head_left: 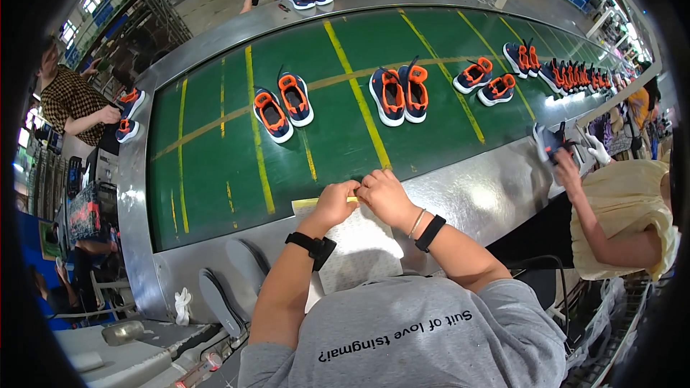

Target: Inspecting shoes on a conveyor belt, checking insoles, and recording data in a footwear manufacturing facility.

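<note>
A pale sheet [359,251] covered in small marks lies on the metal edge in front of me, with a yellow strip along its far side. My left hand [336,205] is closed over that far edge, thumb and forefinger pinched together. Beside it my right hand [386,195] is closed too, its fingertips meeting those of the left. What the fingertips pinch is too small to make out. Beyond my hands, a pair of navy and orange shoes [283,106] stands on the green conveyor belt [215,194], and another pair [399,95] stands further right.
Grey insoles [219,302] lie to my left near a crumpled white glove or cloth [182,307]. More shoes [485,80] line the belt toward the far right. At my right a co-worker's hand [568,169] holds a shoe. Other people handle shoes across the belt and far left.
</note>
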Action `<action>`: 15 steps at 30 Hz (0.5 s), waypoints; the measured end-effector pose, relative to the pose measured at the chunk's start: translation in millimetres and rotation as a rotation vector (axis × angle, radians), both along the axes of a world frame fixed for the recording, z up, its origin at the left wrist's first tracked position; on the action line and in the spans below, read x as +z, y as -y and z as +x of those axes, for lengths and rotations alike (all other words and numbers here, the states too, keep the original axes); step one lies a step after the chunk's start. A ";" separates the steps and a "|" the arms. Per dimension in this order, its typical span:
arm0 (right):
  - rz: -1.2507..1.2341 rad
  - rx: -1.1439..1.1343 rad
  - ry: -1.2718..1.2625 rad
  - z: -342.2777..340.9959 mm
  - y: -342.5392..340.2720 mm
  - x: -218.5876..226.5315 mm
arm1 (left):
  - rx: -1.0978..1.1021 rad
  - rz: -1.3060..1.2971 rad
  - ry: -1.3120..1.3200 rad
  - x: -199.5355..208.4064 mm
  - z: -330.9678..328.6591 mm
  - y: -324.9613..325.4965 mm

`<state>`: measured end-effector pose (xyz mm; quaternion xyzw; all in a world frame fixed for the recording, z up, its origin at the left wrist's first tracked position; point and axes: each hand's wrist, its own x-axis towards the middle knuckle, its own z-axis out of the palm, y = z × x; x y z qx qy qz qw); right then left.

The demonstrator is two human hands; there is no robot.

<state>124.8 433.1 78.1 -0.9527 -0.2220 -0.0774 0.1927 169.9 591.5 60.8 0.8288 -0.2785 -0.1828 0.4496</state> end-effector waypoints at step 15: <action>-0.109 0.133 0.233 6.4 19.9 -28.0 | -0.170 0.031 -0.528 -34.1 42.2 6.2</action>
